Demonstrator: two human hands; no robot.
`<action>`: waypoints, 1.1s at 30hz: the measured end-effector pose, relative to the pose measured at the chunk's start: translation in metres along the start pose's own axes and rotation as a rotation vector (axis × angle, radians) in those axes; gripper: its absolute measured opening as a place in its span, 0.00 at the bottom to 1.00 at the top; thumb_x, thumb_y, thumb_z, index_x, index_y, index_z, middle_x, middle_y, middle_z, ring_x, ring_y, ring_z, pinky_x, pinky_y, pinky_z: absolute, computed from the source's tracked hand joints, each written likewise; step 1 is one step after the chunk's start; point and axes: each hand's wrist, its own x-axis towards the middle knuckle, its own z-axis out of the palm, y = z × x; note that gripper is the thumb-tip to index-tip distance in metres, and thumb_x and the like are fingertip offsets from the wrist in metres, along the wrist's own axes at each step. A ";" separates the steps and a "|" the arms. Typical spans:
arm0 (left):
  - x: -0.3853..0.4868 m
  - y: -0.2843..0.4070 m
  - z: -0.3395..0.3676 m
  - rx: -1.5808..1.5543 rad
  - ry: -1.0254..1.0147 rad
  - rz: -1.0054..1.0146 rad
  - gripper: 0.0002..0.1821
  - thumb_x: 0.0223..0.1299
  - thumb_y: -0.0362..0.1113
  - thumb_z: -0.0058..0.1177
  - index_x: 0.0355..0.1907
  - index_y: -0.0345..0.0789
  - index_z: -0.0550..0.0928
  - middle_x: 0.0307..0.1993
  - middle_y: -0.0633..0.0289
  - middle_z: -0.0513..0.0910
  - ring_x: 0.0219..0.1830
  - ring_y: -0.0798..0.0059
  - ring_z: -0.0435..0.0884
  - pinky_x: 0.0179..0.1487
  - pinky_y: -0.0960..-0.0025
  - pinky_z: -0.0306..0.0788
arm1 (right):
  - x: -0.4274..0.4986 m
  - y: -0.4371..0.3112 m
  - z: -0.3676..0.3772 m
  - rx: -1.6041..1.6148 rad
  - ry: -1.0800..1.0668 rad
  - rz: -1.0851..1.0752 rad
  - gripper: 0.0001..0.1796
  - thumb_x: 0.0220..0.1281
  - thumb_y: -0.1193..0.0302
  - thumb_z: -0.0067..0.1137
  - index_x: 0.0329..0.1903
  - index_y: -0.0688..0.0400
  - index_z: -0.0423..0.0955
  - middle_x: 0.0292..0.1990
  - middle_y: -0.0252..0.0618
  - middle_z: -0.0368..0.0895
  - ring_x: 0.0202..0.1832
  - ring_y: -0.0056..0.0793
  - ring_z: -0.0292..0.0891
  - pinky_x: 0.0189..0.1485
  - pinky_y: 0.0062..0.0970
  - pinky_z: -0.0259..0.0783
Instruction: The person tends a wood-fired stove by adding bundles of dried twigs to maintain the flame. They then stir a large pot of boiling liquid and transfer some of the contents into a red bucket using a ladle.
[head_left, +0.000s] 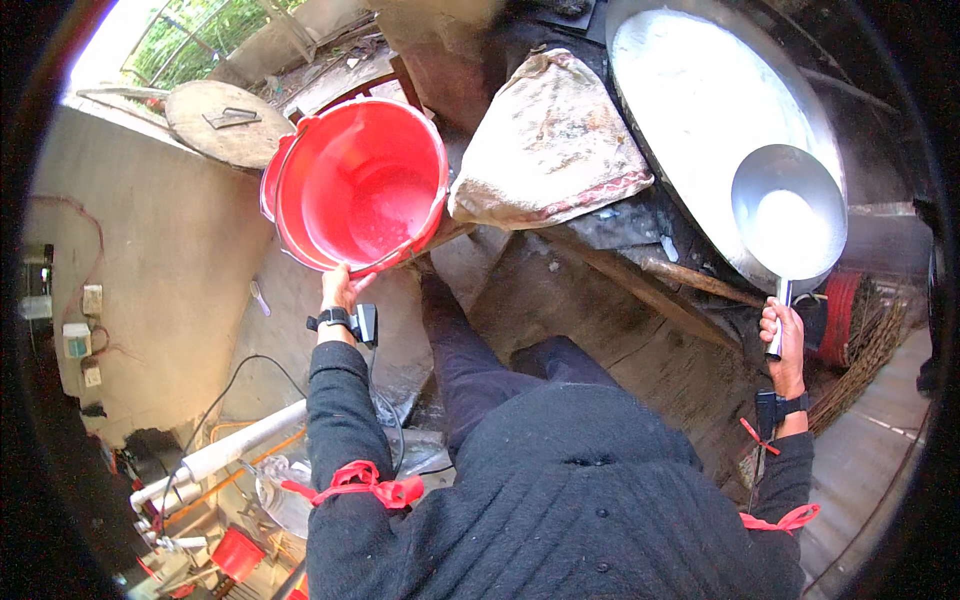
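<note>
My left hand grips the near rim of a red plastic bucket, which is tilted so that its inside faces me. A little wet residue shows at the bucket's bottom, and its wire handle hangs along the outside. In my right hand is the handle of a large metal ladle, held over the near edge of a wide metal wok. White liquid fills much of the wok, and some white liquid lies in the ladle's bowl.
A stained white woven sack lies between bucket and wok. A round wooden lid rests on the ledge at upper left. Below the wok, a wooden stick juts out. Dry brush and a red container stand at right.
</note>
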 end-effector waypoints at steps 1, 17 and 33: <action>-0.001 0.002 -0.002 0.022 -0.027 0.038 0.18 0.63 0.28 0.34 0.54 0.25 0.64 0.49 0.44 0.73 0.47 0.47 0.77 0.43 0.45 0.79 | 0.001 -0.003 -0.001 -0.028 -0.036 0.000 0.07 0.65 0.68 0.51 0.39 0.58 0.66 0.23 0.24 0.64 0.19 0.09 0.58 0.17 0.12 0.56; -0.057 -0.052 -0.061 0.089 -0.047 -0.067 0.09 0.61 0.31 0.45 0.39 0.26 0.73 0.35 0.50 0.78 0.36 0.58 0.80 0.46 0.49 0.77 | 0.004 -0.029 -0.010 -0.153 -0.038 0.068 0.06 0.64 0.69 0.51 0.35 0.56 0.65 0.21 0.25 0.64 0.17 0.10 0.58 0.16 0.13 0.57; -0.017 -0.026 -0.091 0.180 -0.243 -0.097 0.22 0.65 0.38 0.42 0.60 0.42 0.58 0.51 0.53 0.73 0.44 0.58 0.79 0.39 0.55 0.78 | 0.112 -0.093 -0.046 -1.069 0.386 0.173 0.09 0.51 0.78 0.49 0.23 0.73 0.73 0.19 0.47 0.78 0.20 0.37 0.77 0.23 0.35 0.73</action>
